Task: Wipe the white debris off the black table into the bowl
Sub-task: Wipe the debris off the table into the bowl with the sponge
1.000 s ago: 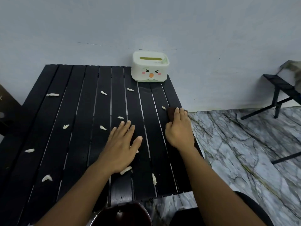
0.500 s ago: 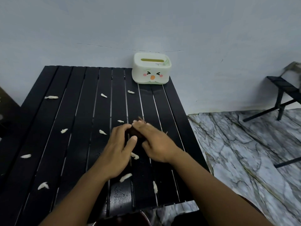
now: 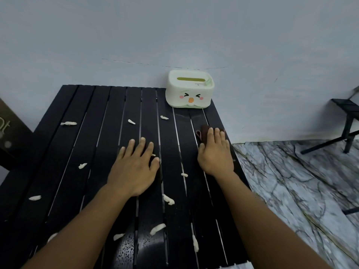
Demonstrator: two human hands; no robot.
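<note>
Hands rest flat, fingers spread: right hand (image 3: 215,154) has slid back out, pressing a cloth (image 3: 203,133) at the table (image 3: 58,144) edge; left hand (image 3: 134,167) is empty. Debris (image 3: 168,199) lies scattered. Bowl unseen.

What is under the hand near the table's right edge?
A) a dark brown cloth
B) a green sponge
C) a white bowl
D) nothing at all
A: the right hand lies flat on a dark brown cloth, whose far end pokes out past the fingertips on the black slatted table.
</note>
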